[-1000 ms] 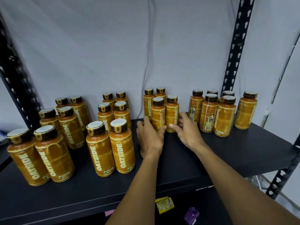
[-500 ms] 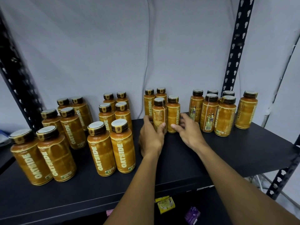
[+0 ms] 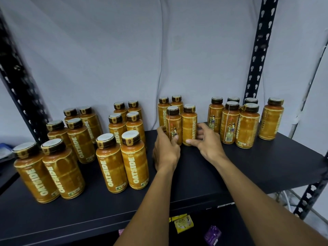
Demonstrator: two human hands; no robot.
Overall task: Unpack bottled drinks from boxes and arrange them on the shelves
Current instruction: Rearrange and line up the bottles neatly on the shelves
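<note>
Left hand [image 3: 166,150]: fingers curling round the left front bottle [image 3: 173,124], mid-shelf.
Right hand [image 3: 208,143]: thumb and fingers pinching the right front bottle [image 3: 189,125].
Shelf [image 3: 239,167]: dark board stretching from both bottles to the near edge.

left hand [image 3: 166,153] gripping bottle [image 3: 174,119], right hand [image 3: 208,144] gripping neighbouring bottle [image 3: 189,121] (both upright)

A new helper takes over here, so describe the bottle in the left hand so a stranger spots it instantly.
On the black metal shelf, go to the third cluster of orange, brown-capped plastic bottles from the left, four standing together. It is the front-left bottle, held by the left hand. Unlike the plain orange bottle beside it, its label shows a small cartoon picture.
</note>
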